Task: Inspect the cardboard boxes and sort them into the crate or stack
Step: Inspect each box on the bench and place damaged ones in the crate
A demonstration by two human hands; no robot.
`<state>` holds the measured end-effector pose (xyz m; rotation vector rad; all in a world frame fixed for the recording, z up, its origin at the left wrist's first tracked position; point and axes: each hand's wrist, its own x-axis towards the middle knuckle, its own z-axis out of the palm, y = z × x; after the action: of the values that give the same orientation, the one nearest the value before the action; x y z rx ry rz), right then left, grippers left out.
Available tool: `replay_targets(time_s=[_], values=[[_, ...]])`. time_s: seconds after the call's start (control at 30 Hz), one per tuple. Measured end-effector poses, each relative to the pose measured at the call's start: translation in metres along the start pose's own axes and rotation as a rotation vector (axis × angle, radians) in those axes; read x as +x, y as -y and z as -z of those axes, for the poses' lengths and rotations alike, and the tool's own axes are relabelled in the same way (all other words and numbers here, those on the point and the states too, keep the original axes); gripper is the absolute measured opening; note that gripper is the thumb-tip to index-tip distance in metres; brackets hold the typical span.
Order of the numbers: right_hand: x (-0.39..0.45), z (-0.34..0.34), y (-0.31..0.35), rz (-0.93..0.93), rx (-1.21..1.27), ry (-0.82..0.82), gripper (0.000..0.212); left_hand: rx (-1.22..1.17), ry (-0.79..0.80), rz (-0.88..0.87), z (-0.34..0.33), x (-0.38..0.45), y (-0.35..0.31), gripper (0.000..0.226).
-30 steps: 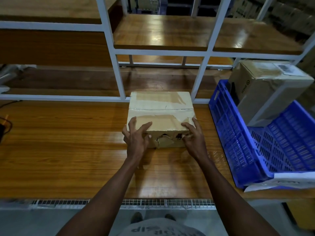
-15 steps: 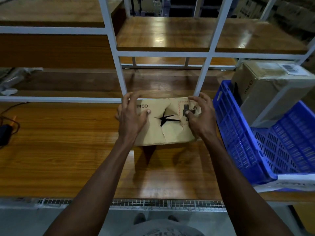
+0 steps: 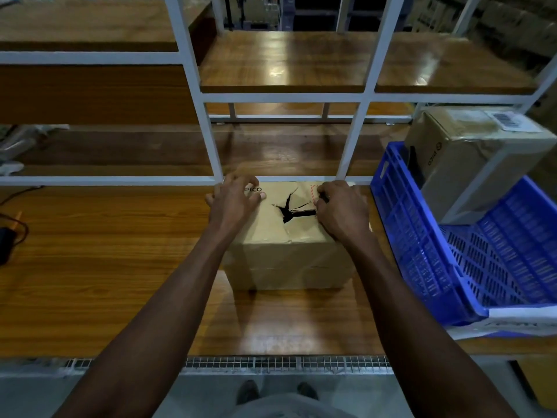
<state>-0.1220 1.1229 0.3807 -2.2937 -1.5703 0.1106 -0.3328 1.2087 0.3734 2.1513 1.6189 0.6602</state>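
A brown cardboard box (image 3: 289, 260) stands on the wooden table (image 3: 105, 267) in the middle of the head view. Its upper face shows a torn star-shaped hole and the print PICO. My left hand (image 3: 233, 200) grips the box's far left top edge, fingers curled over it. My right hand (image 3: 342, 212) grips the far right top edge beside the hole. A blue plastic crate (image 3: 422, 251) sits to the right, tilted, with a second taped cardboard box (image 3: 470, 158) leaning inside it.
A white metal shelf frame (image 3: 208, 140) rises just behind the box, with wooden shelves above. A black device with a cable lies at the table's left edge (image 3: 6, 242). White paper (image 3: 512, 322) sticks out under the crate's near corner.
The box was tipped away from me so that its torn face came up from the front to the top. It now rests flat on the table, and both hands shifted to its far edge.
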Motion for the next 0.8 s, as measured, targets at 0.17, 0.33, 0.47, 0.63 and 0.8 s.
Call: replay_targets(time_s=[0.17, 0.33, 0.47, 0.63, 0.8], values=[[0.002, 0.003, 0.001, -0.020, 0.015, 0.014, 0.025, 0.187, 0.033, -0.134, -0.004, -0.016, -0.038, 0.045], [0.004, 0.012, 0.005, -0.016, 0.019, 0.061, 0.029, 0.251, 0.135, -0.139, -0.017, -0.025, -0.051, 0.043], [0.004, 0.013, 0.021, 0.017, 0.115, 0.115, 0.032, 0.368, 0.159, -0.182, -0.016, -0.026, -0.048, 0.046], [-0.008, -0.001, 0.035, 0.099, -0.142, 0.141, 0.030, 0.272, 0.236, -0.179, -0.008, -0.026, -0.041, 0.056], [-0.015, 0.001, 0.031, 0.102, -0.156, 0.201, 0.031, 0.217, 0.172, -0.152, -0.005, -0.051, -0.034, 0.039]])
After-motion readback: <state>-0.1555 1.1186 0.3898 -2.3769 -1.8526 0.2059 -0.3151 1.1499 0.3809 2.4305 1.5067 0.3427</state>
